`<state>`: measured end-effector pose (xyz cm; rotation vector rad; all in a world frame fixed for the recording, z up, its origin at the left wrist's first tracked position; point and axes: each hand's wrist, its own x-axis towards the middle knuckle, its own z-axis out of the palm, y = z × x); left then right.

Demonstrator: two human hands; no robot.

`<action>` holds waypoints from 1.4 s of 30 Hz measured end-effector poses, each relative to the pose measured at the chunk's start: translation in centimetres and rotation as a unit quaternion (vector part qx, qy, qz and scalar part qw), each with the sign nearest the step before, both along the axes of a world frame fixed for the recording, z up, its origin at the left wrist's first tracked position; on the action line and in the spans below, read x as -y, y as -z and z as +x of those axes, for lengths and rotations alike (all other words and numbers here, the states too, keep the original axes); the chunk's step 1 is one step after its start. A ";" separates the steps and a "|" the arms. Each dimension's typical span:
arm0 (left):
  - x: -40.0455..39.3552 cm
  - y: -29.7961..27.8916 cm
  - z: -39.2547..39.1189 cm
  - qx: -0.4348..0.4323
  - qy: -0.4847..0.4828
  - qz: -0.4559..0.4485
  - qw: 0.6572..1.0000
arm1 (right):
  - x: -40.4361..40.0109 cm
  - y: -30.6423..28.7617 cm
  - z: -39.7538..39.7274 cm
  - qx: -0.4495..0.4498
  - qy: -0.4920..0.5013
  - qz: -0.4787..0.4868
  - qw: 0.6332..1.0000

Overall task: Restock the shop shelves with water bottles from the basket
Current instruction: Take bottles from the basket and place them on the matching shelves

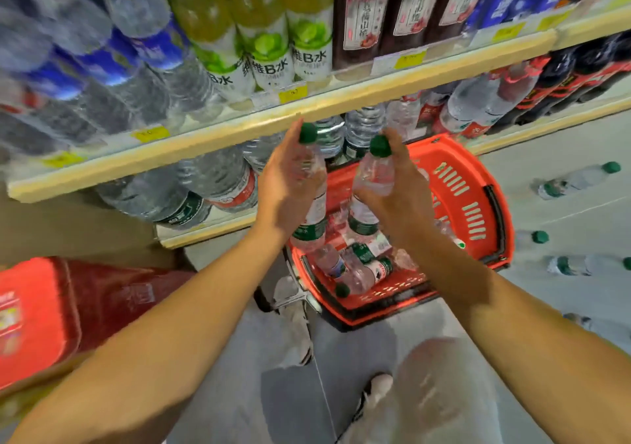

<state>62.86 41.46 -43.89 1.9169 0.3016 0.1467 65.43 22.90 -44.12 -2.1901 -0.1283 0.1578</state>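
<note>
My left hand [285, 184] grips a clear water bottle [312, 218] with a green cap, held upright just below the yellow shelf edge [239, 136]. My right hand [397, 191] grips a second green-capped water bottle [370, 177] beside it, also upright. Both bottles hang above the red basket [478, 204] on the floor. Several more bottles [362, 266] lie in the basket's near end. The lower shelf behind my hands carries large clear water bottles [362, 129].
The upper shelf carries blue-label water [112, 68], green-label drinks [269, 54] and dark red bottles [368, 13]. Three green-capped bottles [577, 180] lie loose on the grey floor at right. A red pack [37, 317] sits at lower left. My shoes [293, 320] stand by the basket.
</note>
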 end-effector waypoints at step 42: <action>-19.5 -76.1 -23.8 0.380 -0.182 0.229 0.878 | -21.9 -76.8 -14.5 0.453 -0.231 0.157 0.847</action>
